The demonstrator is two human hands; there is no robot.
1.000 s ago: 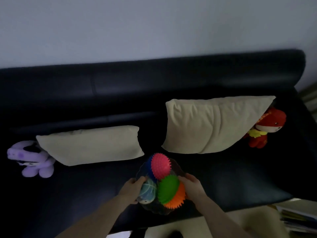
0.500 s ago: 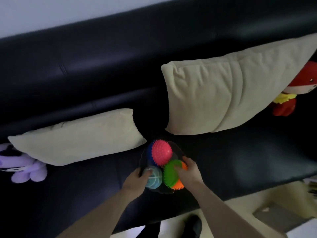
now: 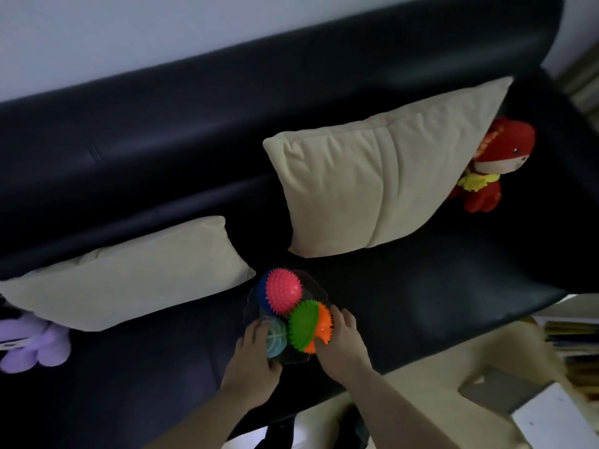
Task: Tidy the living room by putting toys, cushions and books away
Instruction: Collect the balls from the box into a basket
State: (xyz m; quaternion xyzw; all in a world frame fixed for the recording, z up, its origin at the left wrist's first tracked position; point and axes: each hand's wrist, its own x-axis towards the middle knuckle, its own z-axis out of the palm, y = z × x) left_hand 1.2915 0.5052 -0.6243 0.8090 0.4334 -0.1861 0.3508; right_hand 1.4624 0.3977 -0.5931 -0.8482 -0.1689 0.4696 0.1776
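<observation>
While on sofa point(image 3: 421, 303): bowl point(image 3: 316, 288) of balls point(image 3: 283, 291) between hands.
Left hand point(image 3: 252, 367): fingers grip bowl's left side.
Right hand point(image 3: 342, 348): fingers grip its right side.

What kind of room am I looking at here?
Most likely a home living room: a dark sofa against a plain wall, two cream cushions on it, and plush toys and spiky balls lying about.

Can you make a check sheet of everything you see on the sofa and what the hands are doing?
Surface: black leather sofa, seat partly bare.
Job's things: clear bag of spiky rubber balls on the seat edge; two cream cushions, flat and leaning; purple plush toy; red plush toy behind the leaning cushion.
Clutter: stacked papers or books on the floor, blurred.
Grippers: left hand and right hand clasp the bag.
Cables: nothing seen.
Surroundings: pale wall.
</observation>
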